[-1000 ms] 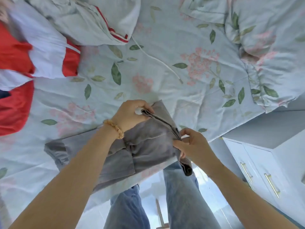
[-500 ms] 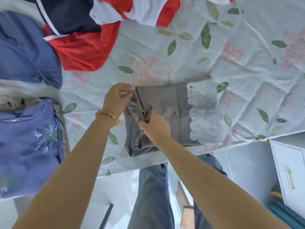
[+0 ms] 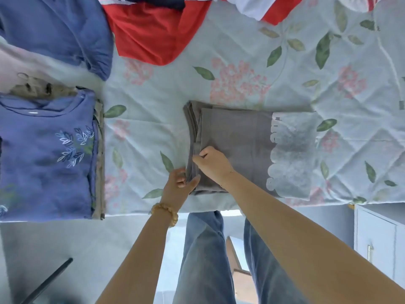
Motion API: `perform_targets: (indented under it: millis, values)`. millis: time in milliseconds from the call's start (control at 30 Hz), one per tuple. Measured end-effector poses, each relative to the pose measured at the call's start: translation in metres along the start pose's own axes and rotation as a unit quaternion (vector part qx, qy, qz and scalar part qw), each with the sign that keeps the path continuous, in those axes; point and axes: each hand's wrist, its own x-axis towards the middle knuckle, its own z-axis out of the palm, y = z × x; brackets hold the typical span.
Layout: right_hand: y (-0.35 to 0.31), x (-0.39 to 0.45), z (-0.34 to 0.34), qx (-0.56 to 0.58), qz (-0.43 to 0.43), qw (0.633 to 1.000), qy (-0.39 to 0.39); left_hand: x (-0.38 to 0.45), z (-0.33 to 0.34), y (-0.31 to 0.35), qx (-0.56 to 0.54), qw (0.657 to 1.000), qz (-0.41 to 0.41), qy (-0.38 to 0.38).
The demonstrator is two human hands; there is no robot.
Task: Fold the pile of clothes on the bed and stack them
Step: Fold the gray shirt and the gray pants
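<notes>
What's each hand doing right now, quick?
Left hand: pinching the near left edge of the folded grey garment.
Right hand: fingers curled, gripping the same garment's left edge layers.

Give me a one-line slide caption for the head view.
Both hands, left and right, pinch the folded grey garment's edge on the floral bedspread, folded blue stack alongside.

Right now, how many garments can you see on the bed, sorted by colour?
Grey: 1, the folded grey garment that both hands grip at its left edge.
Blue: 2, the folded blue top and the loose blue garment.
Red and white: 1, the red and white garment.
Total: 4.
</notes>
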Motion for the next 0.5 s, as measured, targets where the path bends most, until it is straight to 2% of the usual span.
perform_targets:
  millis: [100,167,233,300,367,433,500]
  values:
    - [0.016,-0.010,-0.008,0.063,-0.016,0.998,0.020,0.002,0.010,0.006,0.023,1.000,-0.002,-0.004]
    - [0.036,-0.027,-0.018,0.017,-0.078,0.996,0.043,0.000,0.016,0.012,0.059,0.998,-0.004,0.036]
    - [0.058,-0.043,-0.030,-0.061,-0.168,0.983,0.032,-0.004,0.021,0.022,0.073,0.996,-0.006,0.058]
    - [0.076,-0.057,-0.040,-0.104,-0.249,0.963,-0.006,-0.012,0.026,0.035,0.041,0.997,-0.009,0.059]
    - [0.088,-0.066,-0.042,-0.104,-0.294,0.950,-0.024,-0.023,0.034,0.052,-0.006,0.998,-0.002,0.055]
    - [0.089,-0.073,-0.039,-0.052,-0.289,0.956,0.018,-0.035,0.045,0.070,-0.022,0.998,0.023,0.051]
    - [0.085,-0.074,-0.039,0.019,-0.257,0.961,0.100,-0.044,0.056,0.088,-0.006,0.997,0.063,0.052]
